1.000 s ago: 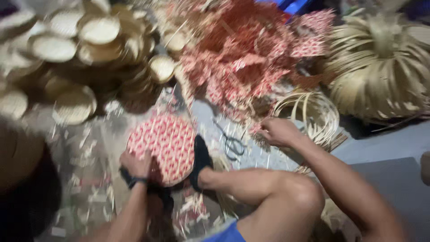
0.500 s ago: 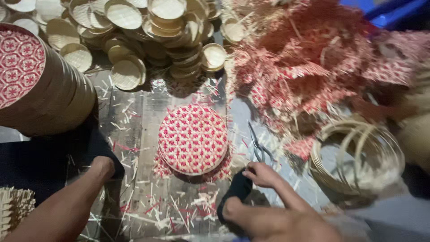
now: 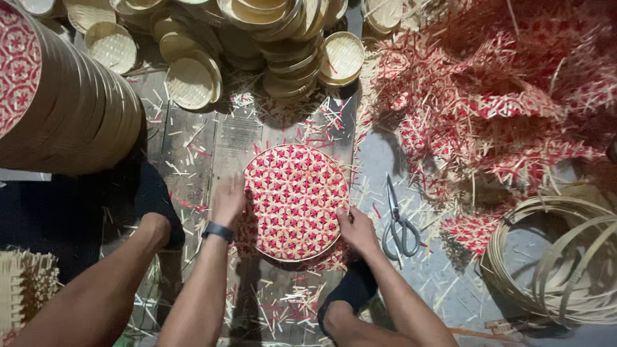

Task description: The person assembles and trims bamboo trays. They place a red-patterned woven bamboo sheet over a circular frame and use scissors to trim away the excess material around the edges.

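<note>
Item: round woven tray (image 3: 295, 200), flat on the plank floor (image 3: 241, 135) between our two hands, near the middle of the view. It shows a red-and-natural star or flower weave, closed by a thin pale rim. A second piece of the same weave pokes out from under its lower edge. It holds nothing.

Our left hand (image 3: 229, 200) lies at the tray's left edge, fingers spread flat against the rim, not closed around it; a dark watch (image 3: 218, 231) sits on the wrist. Our right hand (image 3: 357, 228) presses on the lower right edge, fingers curled over the rim; how firm the grip is, we cannot tell.

Containers, as we count them:
- Heap of small pale baskets (image 3: 270, 38) above the tray, nested and tumbled together; those facing up are empty.
- Tall stack of trays (image 3: 71, 109) at upper left, lying on its side, its red-patterned face turned left.
- Coil of hoops (image 3: 559, 263) at lower right, bare bamboo strips wound in rings, with only floor inside.

Loose stock: a large pile of red woven offcuts (image 3: 495, 96) at upper right; scissors (image 3: 400, 225) just beside our right hand, apart from the tray; a bundle of sticks (image 3: 22, 289) at the lower left edge. Short red and pale trimmings litter the floor around the tray.
</note>
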